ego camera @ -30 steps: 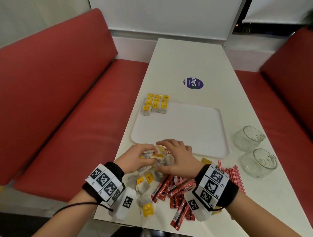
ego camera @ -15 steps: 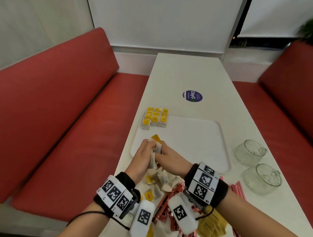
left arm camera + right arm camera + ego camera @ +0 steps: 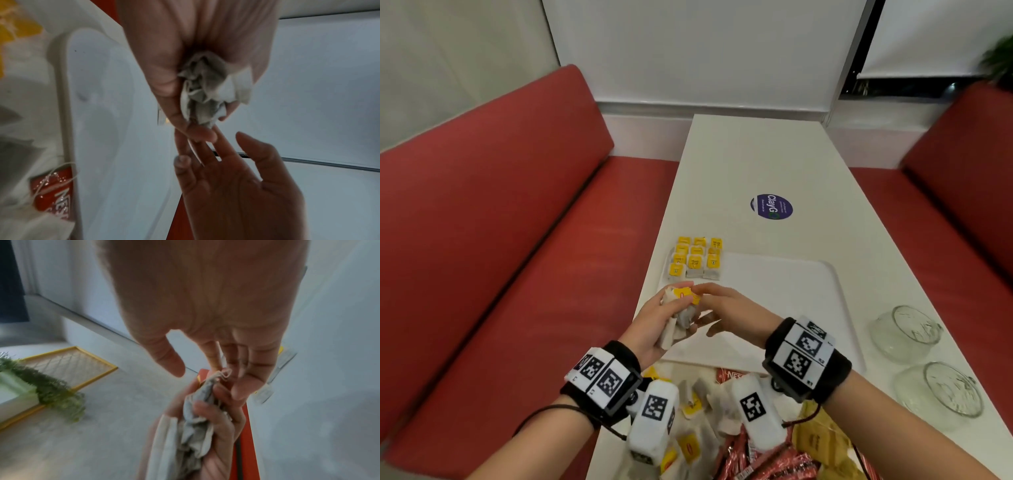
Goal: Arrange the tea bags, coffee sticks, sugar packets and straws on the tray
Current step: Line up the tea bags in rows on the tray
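My left hand [image 3: 654, 320] grips a crumpled bunch of tea bags [image 3: 678, 317] above the near-left part of the white tray [image 3: 784, 301]. My right hand [image 3: 726, 305] is beside it with straight fingers, and its fingertips touch a yellow tag [image 3: 688, 295] on top of the bunch. In the left wrist view the bunch of tea bags [image 3: 205, 91] sits in my curled fingers. Several tea bags [image 3: 695, 260] lie in neat rows at the tray's far-left corner. Loose tea bags [image 3: 690, 407], red coffee sticks [image 3: 750, 459] and brown sugar packets [image 3: 818, 442] are heaped at the table's near edge.
Two glass cups [image 3: 904, 332] [image 3: 952, 390] stand on the table right of the tray. A round blue sticker [image 3: 771, 207] lies beyond it. Red bench seats [image 3: 517, 274] run along both long sides of the table.
Both hands lifted from the heap and moved forward over the tray with the bunch of tea bags. My right hand loosened and now only touches the yellow tag.
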The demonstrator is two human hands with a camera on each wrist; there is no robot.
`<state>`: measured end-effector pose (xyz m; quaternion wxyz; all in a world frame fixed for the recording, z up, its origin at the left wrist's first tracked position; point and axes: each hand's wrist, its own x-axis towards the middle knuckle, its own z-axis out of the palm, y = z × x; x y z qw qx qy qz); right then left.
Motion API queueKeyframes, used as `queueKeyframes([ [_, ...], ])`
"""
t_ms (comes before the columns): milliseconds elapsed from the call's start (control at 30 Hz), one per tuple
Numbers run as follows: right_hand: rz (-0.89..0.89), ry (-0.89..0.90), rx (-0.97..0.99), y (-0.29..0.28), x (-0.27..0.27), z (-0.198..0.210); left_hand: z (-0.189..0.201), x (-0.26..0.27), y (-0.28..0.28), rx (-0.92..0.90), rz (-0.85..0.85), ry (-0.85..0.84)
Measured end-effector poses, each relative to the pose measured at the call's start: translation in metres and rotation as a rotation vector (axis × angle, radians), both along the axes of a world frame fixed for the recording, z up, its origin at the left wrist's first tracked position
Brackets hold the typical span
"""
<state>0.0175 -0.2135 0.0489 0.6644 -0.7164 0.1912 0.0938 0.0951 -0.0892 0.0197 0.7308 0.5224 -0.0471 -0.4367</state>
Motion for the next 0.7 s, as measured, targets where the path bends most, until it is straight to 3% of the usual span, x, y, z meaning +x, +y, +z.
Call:
queueKeyframes([
  [133, -0.159, -0.056, 0.055, -0.017, 0.010, -0.010, -0.007, 0.012, -0.004, -0.101, -0.040, 0.013],
  [300, -0.207, -0.116, -0.035, -0.028, 0.031, -0.013, -0.005, 0.036, -0.011, -0.130, -0.036, 0.002],
  [500, -0.210, -0.153, -0.070, -0.038, 0.056, -0.020, -0.011, 0.059, -0.019, 0.049, -0.076, -0.175],
  [700, -0.265, -0.132, 0.051, -0.041, 0.069, -0.042, -0.027, 0.065, -0.020, 0.186, -0.028, -0.162],
])
